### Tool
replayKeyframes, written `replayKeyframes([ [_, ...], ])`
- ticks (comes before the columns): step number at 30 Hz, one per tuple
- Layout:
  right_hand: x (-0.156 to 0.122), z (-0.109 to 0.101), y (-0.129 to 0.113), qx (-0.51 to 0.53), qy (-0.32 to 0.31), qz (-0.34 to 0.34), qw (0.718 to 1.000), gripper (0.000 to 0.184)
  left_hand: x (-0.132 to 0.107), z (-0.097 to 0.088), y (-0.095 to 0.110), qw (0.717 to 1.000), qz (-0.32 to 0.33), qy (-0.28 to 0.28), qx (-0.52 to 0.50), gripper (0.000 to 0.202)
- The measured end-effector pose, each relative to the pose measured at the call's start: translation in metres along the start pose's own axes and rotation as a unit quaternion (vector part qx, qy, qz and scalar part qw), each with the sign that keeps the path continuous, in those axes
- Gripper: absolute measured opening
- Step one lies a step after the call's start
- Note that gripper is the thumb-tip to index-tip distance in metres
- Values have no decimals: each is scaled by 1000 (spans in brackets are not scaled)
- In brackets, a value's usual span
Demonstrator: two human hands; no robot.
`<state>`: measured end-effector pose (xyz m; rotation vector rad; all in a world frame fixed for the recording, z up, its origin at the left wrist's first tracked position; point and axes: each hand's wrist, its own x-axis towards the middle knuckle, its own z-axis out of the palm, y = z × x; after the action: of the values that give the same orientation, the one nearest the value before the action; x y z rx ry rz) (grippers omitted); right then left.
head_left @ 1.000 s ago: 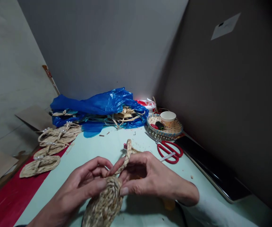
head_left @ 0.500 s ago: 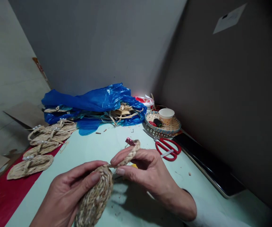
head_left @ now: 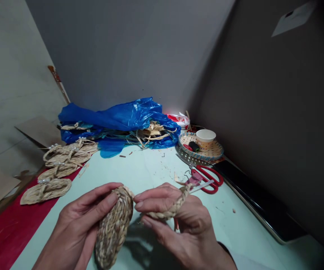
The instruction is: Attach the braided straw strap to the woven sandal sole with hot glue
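My left hand [head_left: 84, 221] is closed around a braided straw sole [head_left: 114, 225], its thumb pressed on the near face by the top edge. The sole stands tilted up over the table. Right of it, my right hand [head_left: 183, 225] pinches a straw braid [head_left: 176, 208] beside the sole's upper edge; the braid runs across the fingers. A pink binder clip [head_left: 195, 179] sits at the braid's outer end, in front of the red-handled scissors [head_left: 218, 182]. Something red shows partly below my right palm, too hidden to name.
Finished-looking straw sandals with pearl beads [head_left: 48, 187] lie at left on red cloth [head_left: 1, 240]. Behind, a blue plastic bag [head_left: 111, 120] holds straw strips. A woven basket [head_left: 216, 152] with a white cup [head_left: 206, 135] and black thread [head_left: 194, 146] stands back right, near a black flat object [head_left: 257, 202].
My right hand has turned and shifted right, swinging the braid and its clip toward the scissors. The sole has come a little more upright in my left hand. The view has shifted slightly left.
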<state>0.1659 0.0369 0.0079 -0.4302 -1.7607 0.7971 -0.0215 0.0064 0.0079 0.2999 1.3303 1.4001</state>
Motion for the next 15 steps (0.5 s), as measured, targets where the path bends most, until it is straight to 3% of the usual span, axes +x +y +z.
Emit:
replayKeyframes([
  [7,-15,10,4,-1,6,51,999,32,1,5,6,999,3,21,-39,37],
  [12,-11,12,-2,-55,-19,-9,998,33,-1,9,6,999,2,-3,-52,30],
  [15,-8,12,-3,-88,-31,-10,996,31,-1,9,6,999,1,4,-50,28],
])
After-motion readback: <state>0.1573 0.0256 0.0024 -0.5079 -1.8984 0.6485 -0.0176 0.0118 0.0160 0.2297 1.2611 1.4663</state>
